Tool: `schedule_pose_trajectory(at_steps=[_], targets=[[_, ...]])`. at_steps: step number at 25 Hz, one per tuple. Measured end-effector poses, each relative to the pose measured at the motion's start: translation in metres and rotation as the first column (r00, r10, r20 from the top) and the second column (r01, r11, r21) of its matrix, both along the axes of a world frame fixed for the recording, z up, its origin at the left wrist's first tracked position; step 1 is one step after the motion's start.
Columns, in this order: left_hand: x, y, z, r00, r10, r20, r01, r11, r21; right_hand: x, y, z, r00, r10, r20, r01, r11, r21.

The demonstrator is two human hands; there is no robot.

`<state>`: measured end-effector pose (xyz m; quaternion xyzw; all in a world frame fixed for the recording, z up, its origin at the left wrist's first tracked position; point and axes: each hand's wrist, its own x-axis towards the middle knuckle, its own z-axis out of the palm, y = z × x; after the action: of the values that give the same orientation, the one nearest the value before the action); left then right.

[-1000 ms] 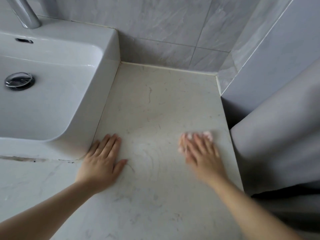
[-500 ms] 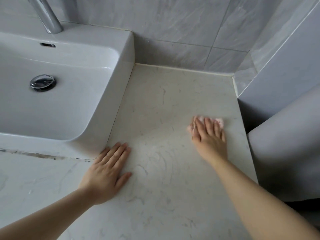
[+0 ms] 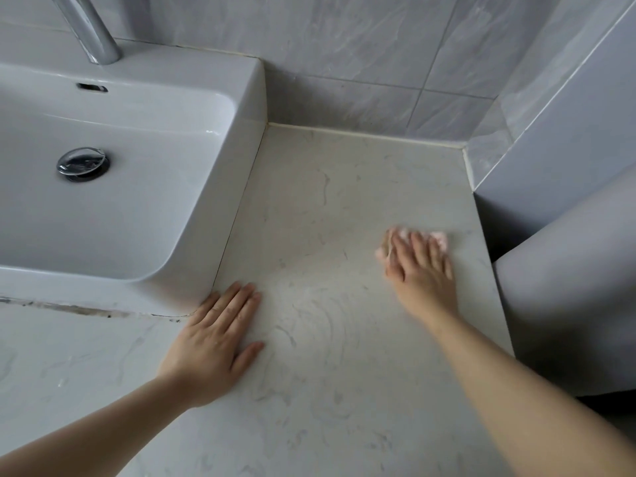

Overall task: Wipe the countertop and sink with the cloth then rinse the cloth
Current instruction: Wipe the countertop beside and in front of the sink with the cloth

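Observation:
A pale marble countertop (image 3: 309,208) fills the middle of the view. My right hand (image 3: 420,270) lies flat with straight fingers on a small pink cloth (image 3: 438,238), pressing it to the counter near the right edge; only the cloth's far rim shows past my fingertips. Flat on the counter, fingers straight, my left hand (image 3: 213,339) rests against the front right corner of the white sink (image 3: 172,108). The sink's basin has a chrome drain plug (image 3: 82,163).
A chrome tap (image 3: 93,32) rises behind the sink. Grey tiled walls (image 3: 361,56) close the back and right side. A grey rounded object (image 3: 578,304) stands beyond the counter's right edge. Dark grime lines the sink's front seam (image 3: 69,308).
My right hand with the cloth has slid away from me and to the right across the counter. My left hand has stayed in place by the sink corner.

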<state>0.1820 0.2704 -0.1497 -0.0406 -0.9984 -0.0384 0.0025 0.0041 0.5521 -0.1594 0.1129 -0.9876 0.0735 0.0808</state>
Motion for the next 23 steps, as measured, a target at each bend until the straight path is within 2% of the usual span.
schedule_pose_trajectory(at_steps=[1, 2, 3, 4, 6, 8, 10, 12, 14, 15, 17, 18, 20, 22, 23], targets=[[0.000, 0.000, 0.000, 1.000, -0.002, 0.000, 0.002, 1.000, 0.001, -0.010, -0.009, 0.006, 0.991, -0.108, 0.083, 0.113, 0.992, -0.048], [0.000, 0.000, 0.000, 1.000, -0.001, 0.002, 0.001, 1.000, 0.006, -0.004, -0.019, 0.003, 0.987, -0.128, 0.101, 0.134, 0.989, -0.058], [0.001, 0.000, 0.000, 1.000, 0.003, 0.002, -0.003, 1.000, 0.011, 0.017, -0.027, 0.004, 0.994, -0.078, 0.079, 0.081, 0.996, -0.038], [0.001, 0.000, 0.000, 1.000, 0.012, 0.000, -0.012, 1.000, 0.014, 0.050, -0.031, 0.002, 0.995, 0.084, 0.047, -0.084, 0.996, -0.007], [0.000, 0.001, 0.000, 1.000, 0.027, -0.005, -0.027, 0.999, 0.020, 0.123, -0.022, -0.002, 0.908, 0.418, 0.029, -0.419, 0.906, 0.057], [0.000, 0.002, 0.000, 0.999, 0.035, -0.006, -0.035, 0.999, 0.021, 0.128, -0.011, 0.002, 0.834, 0.545, 0.082, -0.550, 0.834, 0.047], [0.000, 0.001, 0.000, 0.999, 0.033, -0.003, -0.033, 0.999, 0.016, 0.077, -0.022, -0.002, 0.892, 0.452, 0.024, -0.453, 0.889, 0.068], [0.000, 0.001, -0.001, 0.999, 0.028, -0.015, -0.028, 0.999, 0.015, 0.010, -0.051, 0.004, 0.979, 0.205, 0.007, -0.205, 0.979, 0.003], [0.001, 0.001, -0.002, 0.999, 0.030, -0.025, -0.029, 0.999, 0.019, -0.037, -0.088, 0.010, 0.981, 0.019, 0.191, -0.004, 0.997, -0.078], [0.001, 0.002, -0.002, 0.999, 0.033, -0.029, -0.033, 0.999, 0.020, -0.043, -0.104, 0.011, 0.965, 0.006, 0.262, 0.014, 0.997, -0.074], [0.001, 0.001, -0.003, 0.999, 0.024, -0.031, -0.024, 1.000, 0.018, -0.021, -0.117, 0.011, 0.951, 0.175, 0.254, -0.166, 0.984, -0.059], [0.002, 0.001, -0.002, 0.999, 0.021, -0.034, -0.021, 0.999, 0.024, 0.007, -0.112, 0.009, 0.931, 0.325, 0.166, -0.324, 0.945, -0.036], [0.002, 0.001, 0.001, 0.999, 0.025, -0.037, -0.023, 0.999, 0.035, 0.071, -0.081, 0.005, 0.808, 0.587, 0.056, -0.585, 0.810, -0.041], [0.002, 0.003, 0.001, 0.999, 0.028, -0.028, -0.027, 0.999, 0.031, 0.083, -0.046, 0.002, 0.756, 0.649, 0.083, -0.653, 0.757, 0.023], [0.001, 0.004, 0.002, 0.999, 0.030, -0.022, -0.030, 0.999, 0.036, 0.064, -0.038, 0.000, 0.799, 0.598, 0.060, -0.601, 0.798, 0.041]])
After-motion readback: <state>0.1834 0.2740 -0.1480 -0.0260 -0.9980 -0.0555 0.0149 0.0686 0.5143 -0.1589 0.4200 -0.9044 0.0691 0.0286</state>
